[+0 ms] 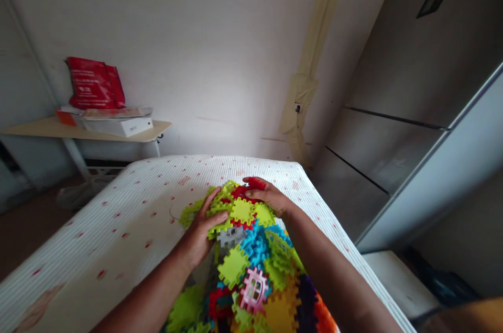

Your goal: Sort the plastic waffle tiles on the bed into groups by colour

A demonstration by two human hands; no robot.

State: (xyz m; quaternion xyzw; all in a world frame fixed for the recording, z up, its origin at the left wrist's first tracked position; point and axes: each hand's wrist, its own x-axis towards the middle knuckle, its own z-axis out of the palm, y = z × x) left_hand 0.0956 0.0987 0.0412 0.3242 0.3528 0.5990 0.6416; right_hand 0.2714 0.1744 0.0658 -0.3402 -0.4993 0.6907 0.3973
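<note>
A heap of colourful plastic interlocking blocks with notched edges lies on the mattress in front of me. My left hand [202, 225] rests at the left side of the heap, thumb and fingers apart around lime-green blocks [226, 194]. At the far right of the heap, my right hand [271, 198] curls its fingers around a red block [255, 182]. A lime-green block [242, 210] lies between the two hands. Nearer me are a grey block [231, 237], blue blocks [255, 244], a pink window block [254, 290] and yellow blocks [281, 312].
The mattress [129, 223] has a pale, striped, red-dotted cover. At the back left, a small table [43, 129] bears a white box [118, 126] and a red bag [92, 84]. A tall grey refrigerator [393, 113] stands on the right. A socket [297, 108] is on the wall.
</note>
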